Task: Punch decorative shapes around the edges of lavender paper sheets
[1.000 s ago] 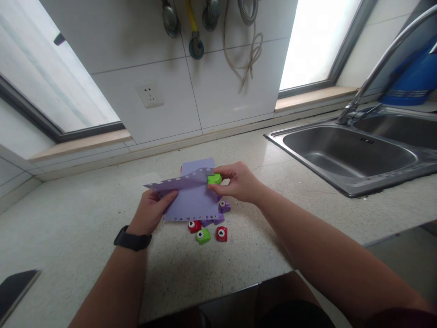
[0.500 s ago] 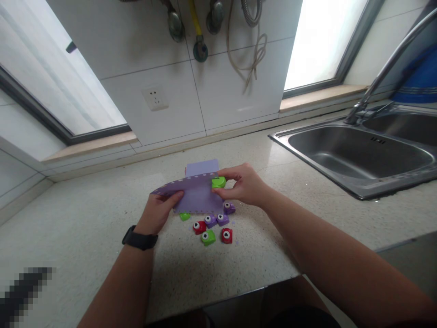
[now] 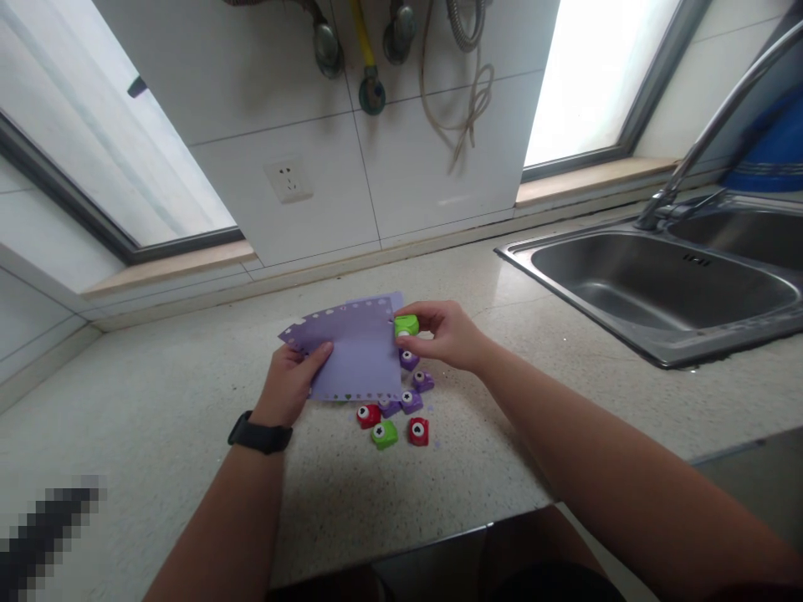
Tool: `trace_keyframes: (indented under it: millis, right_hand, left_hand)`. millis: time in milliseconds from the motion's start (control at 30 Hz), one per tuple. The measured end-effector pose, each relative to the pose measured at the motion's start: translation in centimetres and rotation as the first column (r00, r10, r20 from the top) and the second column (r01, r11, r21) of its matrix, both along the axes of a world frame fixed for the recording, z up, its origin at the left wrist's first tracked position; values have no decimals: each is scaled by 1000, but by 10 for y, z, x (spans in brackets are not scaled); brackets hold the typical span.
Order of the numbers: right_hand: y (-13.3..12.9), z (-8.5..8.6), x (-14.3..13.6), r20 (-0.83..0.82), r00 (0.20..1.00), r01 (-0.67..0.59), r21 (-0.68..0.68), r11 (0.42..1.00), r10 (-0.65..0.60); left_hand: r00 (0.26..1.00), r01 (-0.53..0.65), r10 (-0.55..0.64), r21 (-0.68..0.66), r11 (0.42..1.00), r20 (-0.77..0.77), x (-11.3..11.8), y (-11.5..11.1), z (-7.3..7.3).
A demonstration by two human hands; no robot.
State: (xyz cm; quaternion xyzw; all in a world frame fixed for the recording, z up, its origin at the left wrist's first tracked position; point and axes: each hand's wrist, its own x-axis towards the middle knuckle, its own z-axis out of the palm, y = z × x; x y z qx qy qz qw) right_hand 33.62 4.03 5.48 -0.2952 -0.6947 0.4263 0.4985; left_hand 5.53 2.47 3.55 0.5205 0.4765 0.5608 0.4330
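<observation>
A purple sheet of paper [image 3: 360, 351] with small punched shapes along its top and bottom edges is gripped at its left side by my left hand [image 3: 292, 376], thumb on top. My right hand [image 3: 445, 333] pinches a green craft punch [image 3: 406, 324] at the sheet's right edge, near the upper corner. On the counter below lie several more punches: a red one [image 3: 368, 415], another red one [image 3: 418, 431], a green one [image 3: 385, 434] and purple ones, such as the purple punch [image 3: 411, 401]. The sheet partly covers some of them.
More purple paper [image 3: 396, 298] lies behind the held sheet. Small paper bits are scattered by the punches on the speckled counter [image 3: 188, 393]. A steel sink [image 3: 590, 334] with a tap [image 3: 658, 205] is at the right. The tiled wall has a socket [image 3: 288, 180] and pipes.
The purple sheet has tilted up to face me more fully, covering more of the paper behind. The green punch has shifted slightly up at its right edge, with my right hand still around it.
</observation>
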Motion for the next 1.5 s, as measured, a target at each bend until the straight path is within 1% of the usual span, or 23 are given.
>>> trace_keyframes:
  millis: [67,167,367,467,633,767,900,1033,1167,1333,1400,1500]
  right_hand:
    - [2,-1,1,-61,998,-31,-44,999,28]
    - [4,0,2,-116,992,-59,-88,994,48]
    - [9,-5,4,-62,998,-4,-111,994,-3]
    - [13,-8,5,5,999,37,-75,997,-37]
    - [16,-9,8,181,975,125,34,992,-129]
    - [18,-11,9,303,930,176,130,976,-208]
    - [21,-9,11,419,872,180,207,962,-253]
    - [22,-6,13,487,827,202,208,957,-281]
    - [22,-3,18,595,747,214,206,955,-296]
    - [21,-1,26,782,553,193,213,958,-285]
    - [21,1,27,828,483,183,221,958,-283]
    - [21,3,28,872,400,151,239,959,-281]
  left_hand:
    - [999,-18,18,-16,1000,31,0,0,0]
    - [999,-19,20,-23,1000,26,0,0,1]
    - [999,-37,37,-8,999,8,-1,1,1]
    - [999,-48,48,1,999,18,-3,4,-1]
    - [998,-58,57,13,998,37,-4,7,-4]
    - [997,-77,76,17,997,20,-5,10,-5]
    - [995,-92,91,44,995,28,-6,14,-8]
    - [993,-113,111,59,992,34,-8,17,-12]
    - [988,-152,148,76,985,51,-8,20,-16]
    - [984,-153,146,65,986,104,-8,23,-19]
    - [984,-150,142,66,987,111,-8,24,-20]
    - [983,-149,140,68,986,119,-9,24,-21]
